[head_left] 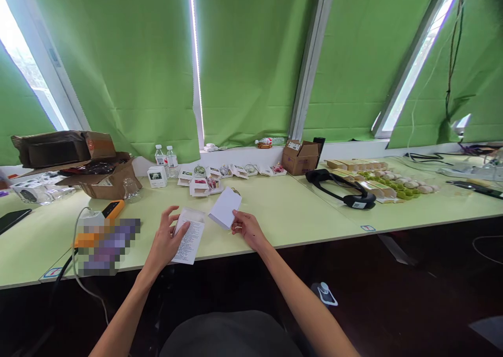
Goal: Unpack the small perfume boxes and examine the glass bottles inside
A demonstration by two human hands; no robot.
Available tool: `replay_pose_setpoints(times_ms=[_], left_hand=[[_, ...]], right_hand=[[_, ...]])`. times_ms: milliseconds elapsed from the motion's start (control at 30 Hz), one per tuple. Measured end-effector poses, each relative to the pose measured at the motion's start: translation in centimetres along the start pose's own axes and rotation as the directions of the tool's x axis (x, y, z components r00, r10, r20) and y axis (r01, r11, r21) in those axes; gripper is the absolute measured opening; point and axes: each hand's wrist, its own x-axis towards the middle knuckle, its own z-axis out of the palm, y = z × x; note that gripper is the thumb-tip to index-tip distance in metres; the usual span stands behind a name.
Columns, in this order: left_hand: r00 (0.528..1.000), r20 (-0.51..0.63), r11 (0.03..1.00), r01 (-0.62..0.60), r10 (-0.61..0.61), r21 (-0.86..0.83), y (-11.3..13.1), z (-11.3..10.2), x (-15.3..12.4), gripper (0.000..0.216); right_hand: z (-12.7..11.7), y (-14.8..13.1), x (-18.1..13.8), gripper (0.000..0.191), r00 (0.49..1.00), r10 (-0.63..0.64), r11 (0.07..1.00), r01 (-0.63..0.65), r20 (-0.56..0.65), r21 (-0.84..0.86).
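My left hand (165,241) is closed round a small white box (190,239) with small printed text on its face and a pale flap at its top. The box is just above the table's front edge. With thumb and fingers, my right hand (249,228) pinches the lower right corner of a blank white card (225,208), tilted beside the box. A small golden-green item (236,191) peeks out at the card's far corner; I cannot make out its kind. Behind the card, several small white boxes with clear-wrapped trinkets (214,183) lie in a loose group.
At left are torn cardboard boxes (106,184), a charger (92,220) with cable and a blurred patch. Two water bottles (171,157) stand behind a white box (157,177). Rightward are a cardboard box (302,158), a black headset (359,198) and green trays (406,190).
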Motion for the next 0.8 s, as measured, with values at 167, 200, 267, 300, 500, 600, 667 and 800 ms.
replay_pose_setpoints(times_ms=[167, 200, 267, 300, 500, 600, 667, 800], left_hand=[[0.996, 0.086, 0.996, 0.037, -0.029, -0.083, -1.0, 0.3, 0.5, 0.048], [0.992, 0.12, 0.994, 0.049, -0.037, -0.098, -1.0, 0.3, 0.4, 0.048], [0.981, 0.186, 0.987, 0.084, -0.057, -0.138, -0.8, 0.4, 0.3, 0.05], [0.973, 0.22, 0.981, 0.107, -0.07, -0.161, -0.6, 0.4, 0.2, 0.051], [0.887, 0.427, 0.94, 0.279, -0.174, -0.196, 0.2, 1.3, -0.6, 0.055], [0.864, 0.468, 0.933, 0.304, -0.186, -0.191, 0.4, 1.7, -0.7, 0.056], [0.865, 0.47, 0.931, 0.302, -0.177, -0.205, 0.3, 1.8, -0.8, 0.055], [0.855, 0.481, 0.919, 0.33, -0.193, -0.217, 0.0, 1.9, -0.8, 0.054]], right_hand=[[-0.1, 0.1, 0.1, 0.035, 1.0, -0.004, 1.0, 0.004, 0.014, -0.001], [-0.1, 0.1, 0.1, 0.035, 1.0, -0.004, 1.0, 0.004, 0.008, -0.001], [0.0, 0.1, 0.1, 0.036, 1.0, -0.005, 1.0, 0.005, -0.006, -0.002], [0.0, 0.1, 0.1, 0.036, 1.0, -0.006, 1.0, 0.006, -0.01, -0.001], [0.1, 0.0, 0.0, 0.037, 1.0, 0.003, 1.0, -0.003, -0.017, -0.002], [-0.1, 0.1, 0.1, 0.037, 1.0, -0.006, 1.0, 0.006, -0.006, -0.008], [-0.1, 0.2, 0.2, 0.036, 1.0, -0.013, 1.0, 0.013, 0.004, -0.009], [-0.1, 0.3, 0.3, 0.036, 1.0, -0.002, 1.0, 0.002, 0.001, -0.004]])
